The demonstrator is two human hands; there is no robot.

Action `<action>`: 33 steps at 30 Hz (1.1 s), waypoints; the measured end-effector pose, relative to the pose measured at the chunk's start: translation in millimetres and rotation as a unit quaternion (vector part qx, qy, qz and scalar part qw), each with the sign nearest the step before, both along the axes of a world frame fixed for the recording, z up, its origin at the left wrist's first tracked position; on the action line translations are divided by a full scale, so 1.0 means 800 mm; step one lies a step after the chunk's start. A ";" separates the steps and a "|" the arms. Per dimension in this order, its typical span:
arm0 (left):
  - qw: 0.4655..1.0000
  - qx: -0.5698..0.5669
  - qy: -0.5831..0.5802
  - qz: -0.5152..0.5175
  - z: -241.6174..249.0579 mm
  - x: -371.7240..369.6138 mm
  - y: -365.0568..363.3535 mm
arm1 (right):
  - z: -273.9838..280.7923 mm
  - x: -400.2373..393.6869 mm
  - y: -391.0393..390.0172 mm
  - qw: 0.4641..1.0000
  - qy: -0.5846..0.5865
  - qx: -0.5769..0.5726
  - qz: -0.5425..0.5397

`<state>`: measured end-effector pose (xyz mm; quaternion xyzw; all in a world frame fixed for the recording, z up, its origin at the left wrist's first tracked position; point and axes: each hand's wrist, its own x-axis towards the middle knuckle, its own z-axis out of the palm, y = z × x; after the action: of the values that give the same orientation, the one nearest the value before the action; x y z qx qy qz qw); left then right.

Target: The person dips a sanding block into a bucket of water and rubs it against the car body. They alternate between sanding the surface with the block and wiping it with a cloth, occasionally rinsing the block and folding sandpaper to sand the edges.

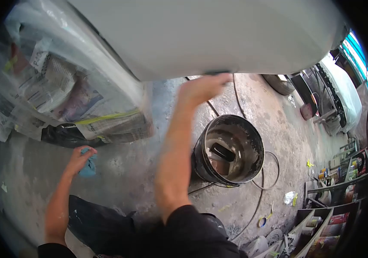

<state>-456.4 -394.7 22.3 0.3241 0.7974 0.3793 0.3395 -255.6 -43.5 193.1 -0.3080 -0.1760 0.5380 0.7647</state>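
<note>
A large grey panel (218, 34) spans the top of the view. At its lower edge is my right hand (203, 89), closed on a thin dark object (218, 72) pressed against the panel; motion blurs the details. My left hand (80, 159) hangs lower at the left, its fingers closed round a crumpled blue cloth (88, 167). Below and to the right of my right hand stands a black bucket (199, 159) on the floor. It holds murky water, with a black block (222, 152) and a brownish piece (219, 167) inside.
Plastic sheeting and newspaper (59, 81) cover the part at the left. A hose (259, 202) runs over the floor past the bucket. A tire (280, 84) lies at the upper right. Shelves with cans (334, 189) stand at the lower right, near a tape roll (262, 222).
</note>
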 end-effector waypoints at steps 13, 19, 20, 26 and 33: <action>1.000 0.024 0.005 -0.016 0.005 0.007 0.030 | -0.022 -0.071 -0.063 0.988 -0.130 0.077 -0.038; 0.999 0.033 0.023 -0.035 0.016 0.007 0.010 | 0.006 0.013 -0.004 0.995 0.043 0.051 0.072; 0.999 0.029 0.022 -0.018 0.021 0.006 0.005 | 0.008 0.005 -0.005 0.995 0.042 0.062 0.067; 0.997 0.042 0.035 -0.058 0.013 0.016 0.037 | -0.036 -0.082 -0.086 0.970 -0.202 0.119 -0.063; 1.000 0.012 0.005 0.000 0.023 0.001 -0.015 | -0.040 0.005 0.053 0.910 -0.312 0.214 -0.172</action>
<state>-455.6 -406.5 40.4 0.3299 0.7947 0.3869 0.3315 -252.0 -0.7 161.1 -0.3151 -0.4609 0.2239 0.7988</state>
